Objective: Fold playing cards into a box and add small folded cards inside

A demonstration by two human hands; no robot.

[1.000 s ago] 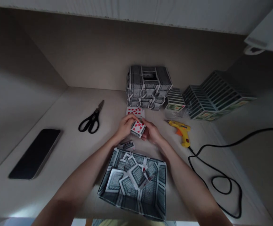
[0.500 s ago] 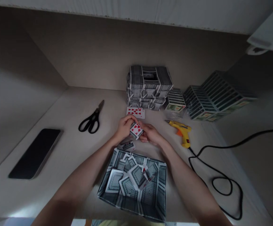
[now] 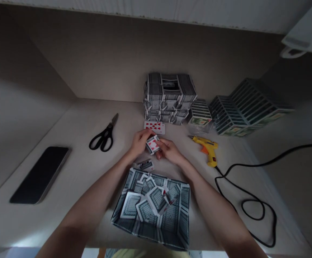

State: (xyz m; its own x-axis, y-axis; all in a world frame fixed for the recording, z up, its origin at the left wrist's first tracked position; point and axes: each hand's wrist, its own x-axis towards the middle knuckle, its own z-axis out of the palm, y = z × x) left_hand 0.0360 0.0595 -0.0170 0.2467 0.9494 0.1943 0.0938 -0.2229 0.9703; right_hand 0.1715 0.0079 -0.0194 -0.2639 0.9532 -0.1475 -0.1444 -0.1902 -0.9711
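Observation:
A folded playing card with red hearts and patterned edges is held between my two hands. On its left side my left hand is closed, fingers over the far edge. From the right my right hand pinches the card with thumb and fingers. Just beyond lies a flat red heart card. Another folded card rests on the table nearer me. Between my forearms stands an open box made of cards, with several loose and folded cards inside.
Black-handled scissors and a dark phone lie to the left. At the back stands a structure built of cards, with boxes of stacked cards to its right. A yellow glue gun trails a black cable.
Both hands have shifted slightly left with the folded card, and its heart face has turned a little. The other things stay in place.

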